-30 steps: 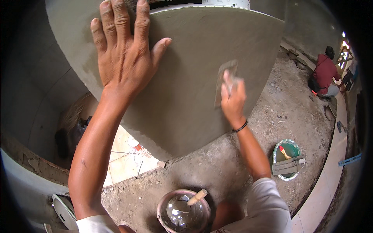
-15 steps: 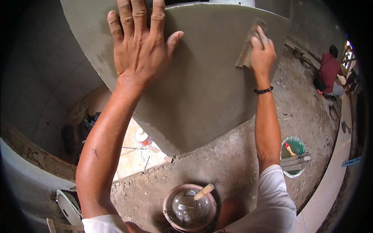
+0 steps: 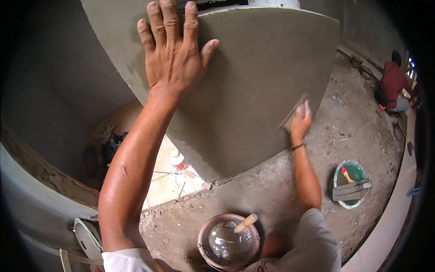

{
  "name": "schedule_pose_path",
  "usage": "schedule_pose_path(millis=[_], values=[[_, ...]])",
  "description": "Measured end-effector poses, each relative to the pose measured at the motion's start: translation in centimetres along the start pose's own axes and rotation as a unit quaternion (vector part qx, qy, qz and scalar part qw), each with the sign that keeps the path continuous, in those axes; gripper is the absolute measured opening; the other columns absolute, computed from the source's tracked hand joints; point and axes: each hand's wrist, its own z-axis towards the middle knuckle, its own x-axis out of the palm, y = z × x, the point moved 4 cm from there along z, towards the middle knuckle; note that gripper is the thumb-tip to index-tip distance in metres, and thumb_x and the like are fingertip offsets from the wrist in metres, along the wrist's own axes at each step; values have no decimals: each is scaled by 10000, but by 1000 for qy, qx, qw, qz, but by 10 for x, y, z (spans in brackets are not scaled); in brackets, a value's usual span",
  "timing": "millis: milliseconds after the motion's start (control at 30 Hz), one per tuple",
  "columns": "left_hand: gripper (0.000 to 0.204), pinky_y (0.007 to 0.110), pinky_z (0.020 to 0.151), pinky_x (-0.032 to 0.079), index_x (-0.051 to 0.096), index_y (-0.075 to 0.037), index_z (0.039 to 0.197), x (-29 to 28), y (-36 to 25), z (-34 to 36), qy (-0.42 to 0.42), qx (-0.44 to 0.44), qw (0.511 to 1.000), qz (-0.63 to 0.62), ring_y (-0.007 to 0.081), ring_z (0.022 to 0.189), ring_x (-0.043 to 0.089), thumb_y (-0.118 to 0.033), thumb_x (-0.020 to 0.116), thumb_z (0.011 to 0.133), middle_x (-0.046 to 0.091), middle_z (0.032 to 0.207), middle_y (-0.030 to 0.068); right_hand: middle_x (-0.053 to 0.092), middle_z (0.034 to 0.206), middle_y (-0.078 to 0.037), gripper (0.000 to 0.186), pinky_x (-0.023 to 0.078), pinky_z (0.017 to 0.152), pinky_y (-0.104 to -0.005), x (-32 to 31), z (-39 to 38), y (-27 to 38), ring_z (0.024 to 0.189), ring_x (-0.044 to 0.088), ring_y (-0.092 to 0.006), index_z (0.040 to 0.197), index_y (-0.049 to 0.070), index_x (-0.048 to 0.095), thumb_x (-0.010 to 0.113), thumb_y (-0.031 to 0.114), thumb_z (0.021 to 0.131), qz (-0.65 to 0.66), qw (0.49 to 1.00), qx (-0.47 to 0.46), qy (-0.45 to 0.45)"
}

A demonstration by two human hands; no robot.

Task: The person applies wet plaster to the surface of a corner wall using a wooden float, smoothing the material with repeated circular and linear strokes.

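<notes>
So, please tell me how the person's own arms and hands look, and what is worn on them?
Both forearms are bare. Short white sleeves cover the upper arms. The left hand wears nothing. A thin dark band circles the wrist of the right hand. No gloves, no rings visible.

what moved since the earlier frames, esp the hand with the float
The right hand swept the float up the grey wall from mid-height to near its top, then back down to the lower right, keeping hold of it throughout. The left hand stayed pressed flat on the wall's upper left. The bucket with its wooden handle, the green pan and the crouching person kept their places.
</notes>
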Motion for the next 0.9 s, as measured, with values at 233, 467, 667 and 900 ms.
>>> schedule_pose_path(millis=[233, 467, 667, 900], values=[[865, 553, 1218, -13, 226, -10, 1544, -6, -4, -5, -38, -5, 998, 41, 440, 1514, 10, -513, 542, 915, 64, 1620, 291, 602, 911, -171, 357, 502, 787, -442, 17, 137, 216, 864, 616, -346, 1246, 93, 673, 628, 218, 914, 39, 984, -171, -5], [865, 558, 1216, -3, 243, -6, 1537, -9, -1, -4, -44, -5, 998, 44, 442, 1512, 21, -484, 580, 901, 82, 1618, 288, 567, 1045, -153, 454, 479, 873, -462, 20, -80, 169, 950, 549, -355, 1327, 138, 637, 659, 83, 877, 26, 970, -213, 112], [861, 556, 1217, -4, 243, -11, 1538, -5, -7, -3, -34, -5, 999, 14, 441, 1512, 18, -479, 585, 902, 74, 1620, 283, 618, 1127, -194, 430, 462, 950, -431, -1, -72, 0, 1067, 592, -359, 1346, 30, 587, 594, 152, 934, -10, 999, 40, 17], [852, 552, 1219, 16, 262, -15, 1531, -13, 2, -7, -58, -1, 998, 37, 437, 1512, 40, -464, 602, 892, 90, 1621, 275, 598, 969, -158, 387, 493, 796, -423, 23, 75, 198, 875, 599, -320, 1299, 95, 646, 612, 171, 921, 60, 994, -90, 9]])
